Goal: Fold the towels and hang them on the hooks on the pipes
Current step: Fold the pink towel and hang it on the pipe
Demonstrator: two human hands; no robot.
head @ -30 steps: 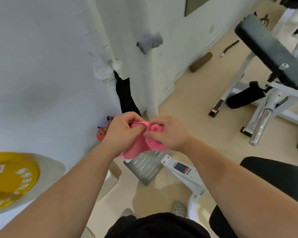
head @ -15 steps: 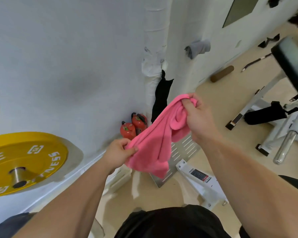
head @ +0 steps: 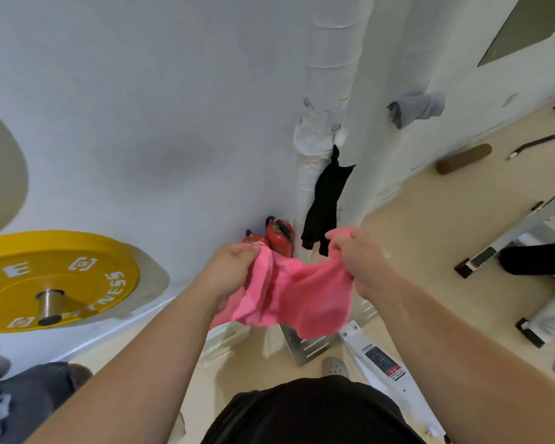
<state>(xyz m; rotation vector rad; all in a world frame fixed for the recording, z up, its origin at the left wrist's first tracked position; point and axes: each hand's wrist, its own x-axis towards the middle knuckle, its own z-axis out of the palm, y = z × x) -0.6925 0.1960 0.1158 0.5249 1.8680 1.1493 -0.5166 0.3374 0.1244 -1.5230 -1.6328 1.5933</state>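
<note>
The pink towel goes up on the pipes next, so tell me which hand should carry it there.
Right, probably. The right hand grips the pink towel just below the black towel hanging on the pipe; the left hand grips the other end, farther from it.

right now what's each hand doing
Left hand: gripping one end of the pink towel.
Right hand: gripping the towel's other end.

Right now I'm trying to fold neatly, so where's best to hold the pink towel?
By its two upper corners, from above, one per hand. The pink towel sags bunched between the left hand and right hand, so corners pulled apart should flatten it.
</note>
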